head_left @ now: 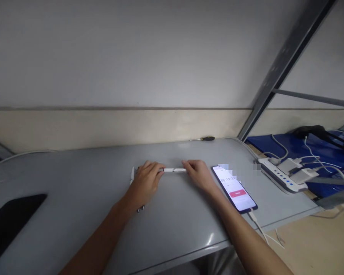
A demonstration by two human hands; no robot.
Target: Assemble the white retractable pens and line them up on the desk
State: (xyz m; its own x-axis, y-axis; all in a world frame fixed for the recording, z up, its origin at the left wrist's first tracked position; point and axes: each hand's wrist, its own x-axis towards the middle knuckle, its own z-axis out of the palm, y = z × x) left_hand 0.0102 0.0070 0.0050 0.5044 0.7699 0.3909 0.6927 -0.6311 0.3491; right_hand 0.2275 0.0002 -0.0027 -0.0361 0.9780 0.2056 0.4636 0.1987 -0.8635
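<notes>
Two hands (145, 179) (199, 173) pinching opposite ends of white rod (174, 170), bare tabletop (177, 217) toward near edge

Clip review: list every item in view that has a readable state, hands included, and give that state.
Left hand: closed on the white rod
Right hand: closed on its other end
White rod: held sideways, roughly level
Phone: screen lit, cable plugged in
Power strip: white adapters plugged in
Screwdriver: lying flat, unheld

Hands (172, 177) on white rod (174, 170)
</notes>
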